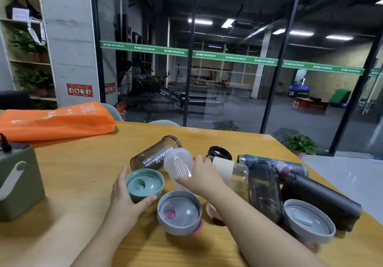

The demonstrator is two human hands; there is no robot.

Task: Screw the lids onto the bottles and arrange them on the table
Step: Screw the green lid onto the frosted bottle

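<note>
My left hand [124,198] grips a teal lid [144,184] lying upside down on the wooden table [83,163]. My right hand [202,176] holds a frosted clear bottle [179,164] lying on its side. Behind it lies a smoky "MYPROTEIN" bottle [155,156]. A grey lid with a pink plug [179,212] sits upturned in front. To the right lie a clear bottle with a white label [232,169], a dark translucent bottle [264,188], a patterned blue bottle [273,163] and a black flask [321,200]. A second grey lid [308,221] and a black lid [219,153] lie nearby.
An orange bag [58,119] lies at the table's back left. A green box with a white handle [18,181] stands at the left edge. A small pink item [213,213] peeks from under my right forearm. A glass wall stands beyond the table's far edge.
</note>
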